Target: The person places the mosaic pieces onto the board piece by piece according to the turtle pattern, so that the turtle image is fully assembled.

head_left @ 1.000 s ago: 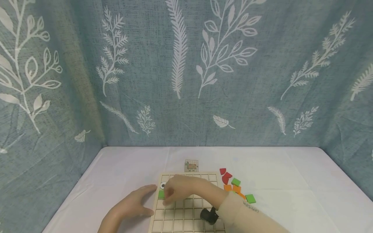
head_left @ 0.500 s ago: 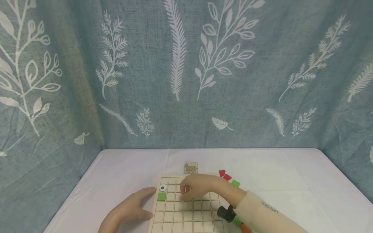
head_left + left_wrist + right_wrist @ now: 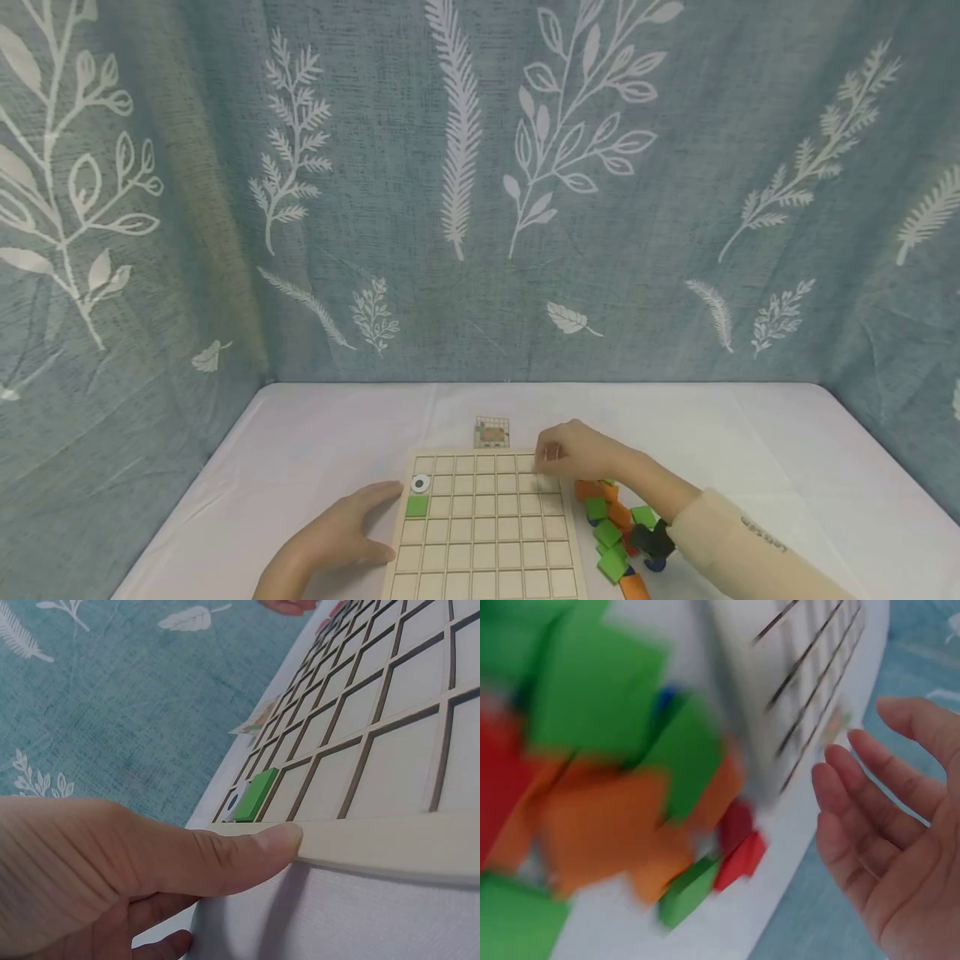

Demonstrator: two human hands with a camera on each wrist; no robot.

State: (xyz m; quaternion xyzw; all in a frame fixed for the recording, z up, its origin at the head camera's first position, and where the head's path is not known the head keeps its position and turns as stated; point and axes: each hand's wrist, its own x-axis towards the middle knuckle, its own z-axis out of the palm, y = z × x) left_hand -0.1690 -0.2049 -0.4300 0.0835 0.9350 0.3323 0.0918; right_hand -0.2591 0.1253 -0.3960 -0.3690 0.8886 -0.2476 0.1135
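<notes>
A pale wooden grid board (image 3: 483, 529) lies on the table. In its left column sit a white disc with a dark centre (image 3: 420, 483) and, just below it, a green square tile (image 3: 416, 506). My left hand (image 3: 341, 529) rests at the board's left edge, thumb and forefinger spread apart; the left wrist view has the thumb (image 3: 255, 847) touching the rim. Over the board's upper right corner hovers my right hand (image 3: 577, 450). In the right wrist view its fingers (image 3: 877, 787) are loosely bent and hold nothing.
Right of the board lies a pile of green tiles (image 3: 612, 562), orange tiles (image 3: 618, 515) and red pieces (image 3: 742, 862). A black wrist device (image 3: 652, 540) is above them. A small picture card (image 3: 492, 432) lies behind the board. A patterned curtain (image 3: 480, 192) hangs behind the table.
My right hand has moved rightward from beside the green tile, across the board to its upper right corner. The disc and green tile have come into full view. My left hand stays in place.
</notes>
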